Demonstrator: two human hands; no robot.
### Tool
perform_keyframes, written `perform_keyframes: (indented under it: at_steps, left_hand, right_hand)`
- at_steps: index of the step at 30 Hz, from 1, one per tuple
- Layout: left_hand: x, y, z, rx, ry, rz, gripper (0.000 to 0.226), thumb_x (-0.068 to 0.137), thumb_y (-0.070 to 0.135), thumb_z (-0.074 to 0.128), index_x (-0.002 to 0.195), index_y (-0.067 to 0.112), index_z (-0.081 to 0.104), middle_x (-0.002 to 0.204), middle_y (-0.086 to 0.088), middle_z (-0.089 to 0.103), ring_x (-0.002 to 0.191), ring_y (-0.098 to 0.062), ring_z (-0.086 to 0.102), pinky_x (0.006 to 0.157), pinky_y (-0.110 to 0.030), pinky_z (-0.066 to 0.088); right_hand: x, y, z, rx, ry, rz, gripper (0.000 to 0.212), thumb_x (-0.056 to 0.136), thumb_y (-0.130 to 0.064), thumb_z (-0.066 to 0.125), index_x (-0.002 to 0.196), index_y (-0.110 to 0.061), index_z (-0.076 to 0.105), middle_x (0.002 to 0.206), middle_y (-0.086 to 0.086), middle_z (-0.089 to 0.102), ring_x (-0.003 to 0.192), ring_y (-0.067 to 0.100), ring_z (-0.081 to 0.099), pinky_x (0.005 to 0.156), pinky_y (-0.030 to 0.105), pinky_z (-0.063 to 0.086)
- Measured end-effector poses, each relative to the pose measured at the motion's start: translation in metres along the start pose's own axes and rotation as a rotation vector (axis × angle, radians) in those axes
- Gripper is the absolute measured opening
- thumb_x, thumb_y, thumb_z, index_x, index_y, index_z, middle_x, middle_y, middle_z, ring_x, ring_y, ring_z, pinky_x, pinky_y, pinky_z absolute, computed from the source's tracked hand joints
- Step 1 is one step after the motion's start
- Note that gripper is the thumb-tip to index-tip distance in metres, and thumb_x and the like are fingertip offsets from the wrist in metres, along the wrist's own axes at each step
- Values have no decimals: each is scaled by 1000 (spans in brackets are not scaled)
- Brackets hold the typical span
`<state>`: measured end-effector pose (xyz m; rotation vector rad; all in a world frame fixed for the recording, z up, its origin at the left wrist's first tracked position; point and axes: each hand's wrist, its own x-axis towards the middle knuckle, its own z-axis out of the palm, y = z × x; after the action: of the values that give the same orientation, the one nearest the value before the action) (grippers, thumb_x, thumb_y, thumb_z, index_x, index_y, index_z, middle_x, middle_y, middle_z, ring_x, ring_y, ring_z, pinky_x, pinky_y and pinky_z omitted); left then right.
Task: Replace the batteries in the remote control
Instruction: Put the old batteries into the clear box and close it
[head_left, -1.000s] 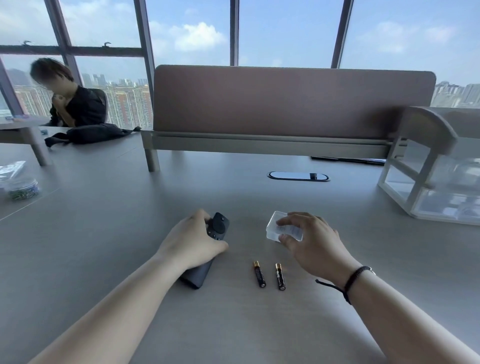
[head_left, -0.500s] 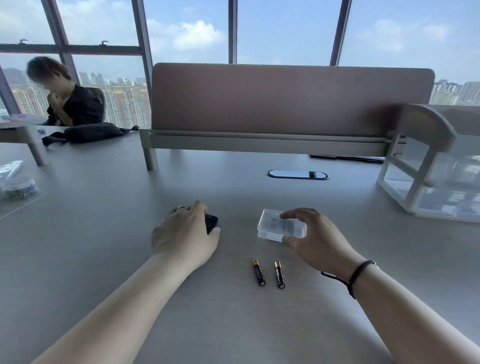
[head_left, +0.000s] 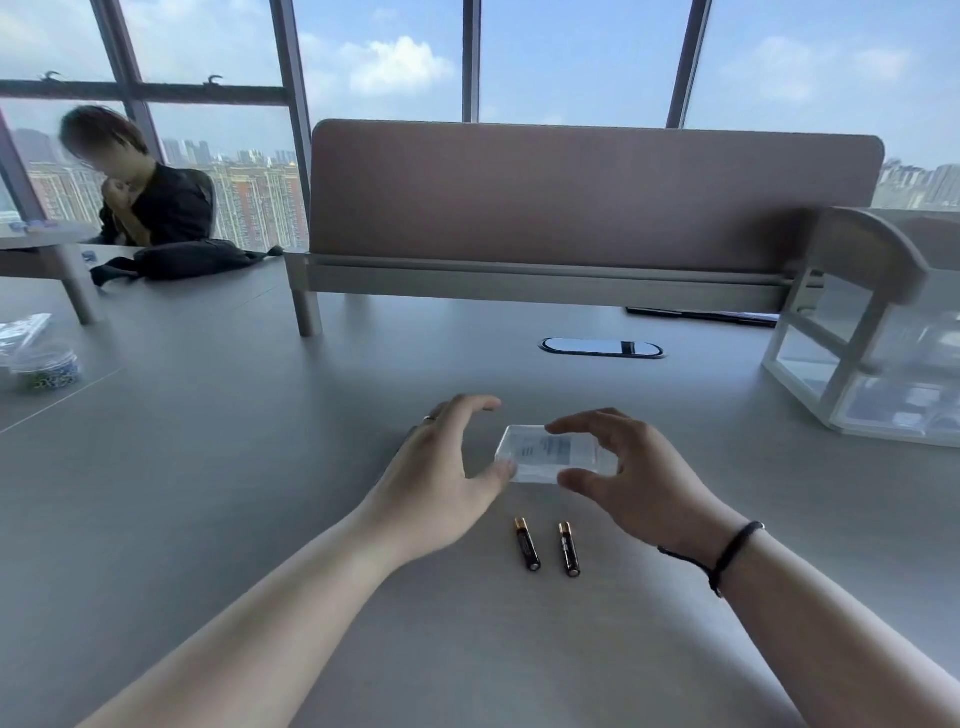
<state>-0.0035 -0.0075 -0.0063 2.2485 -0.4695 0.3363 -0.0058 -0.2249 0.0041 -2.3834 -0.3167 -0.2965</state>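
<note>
A small clear plastic box (head_left: 549, 453) with a printed label sits just above the grey desk (head_left: 208, 467) at centre. My right hand (head_left: 641, 480) grips it, forefinger on the far edge and thumb on the near edge. My left hand (head_left: 441, 470) is spread beside the box, with its thumb tip touching the box's left corner. Two black-and-gold AAA batteries (head_left: 527, 544) (head_left: 569, 550) lie side by side on the desk, close in front of the box. The remote control does not show; my left hand covers the spot where it lay.
A brown divider panel (head_left: 571, 197) crosses the back of the desk, with a cable port (head_left: 601, 347) in front of it. A clear drawer unit (head_left: 878, 374) stands at right. At far left are a bead tub (head_left: 44, 370), a black bag (head_left: 192, 262) and a seated person (head_left: 150, 202).
My left hand let go of the remote and moved right to the clear box, fingers spreading. My right hand turned the box flat and brought it toward the centre.
</note>
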Motion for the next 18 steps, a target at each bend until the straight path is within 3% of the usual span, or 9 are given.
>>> perform_keyframes:
  at_steps: [3, 7, 10, 14, 18]
  left_hand:
    - [-1, -3, 3, -40, -63, -51, 66, 75, 55, 66, 134, 45, 40, 130, 21, 46, 129, -7, 48, 108, -35, 41]
    - [1, 5, 2, -360, -35, -160, 64, 71, 43, 81, 128, 41, 50, 127, 23, 53, 114, 8, 58, 98, -20, 46]
    - [5, 9, 0, -680, 3, -227, 75, 56, 39, 88, 125, 30, 59, 125, -2, 63, 107, -9, 67, 93, -24, 50]
    - [5, 14, -1, -841, 24, -236, 68, 58, 21, 85, 122, 17, 62, 100, -8, 74, 96, -16, 70, 90, -29, 51]
    - [4, 14, -1, -848, 44, -213, 61, 61, 14, 83, 118, 15, 64, 95, -8, 75, 93, -20, 70, 88, -31, 52]
  right_hand:
    - [0, -2, 0, 138, 26, -4, 39, 76, -12, 81, 103, -40, 71, 110, -12, 67, 103, 13, 64, 97, 33, 50]
    - [-2, -7, -5, 517, -9, 10, 38, 78, -1, 79, 103, -29, 75, 109, -5, 76, 107, 15, 70, 97, 30, 51]
    - [-3, -10, -8, 745, -47, 44, 35, 79, 2, 77, 107, -19, 74, 111, 3, 76, 109, 19, 69, 92, 30, 52]
    - [-5, -14, -2, 673, -62, 25, 32, 77, -14, 81, 106, -27, 75, 112, 2, 74, 106, 14, 70, 85, 22, 53]
    - [-9, -19, 5, 235, 49, -124, 27, 85, -36, 73, 112, -35, 69, 108, -13, 70, 101, 3, 66, 89, 23, 50]
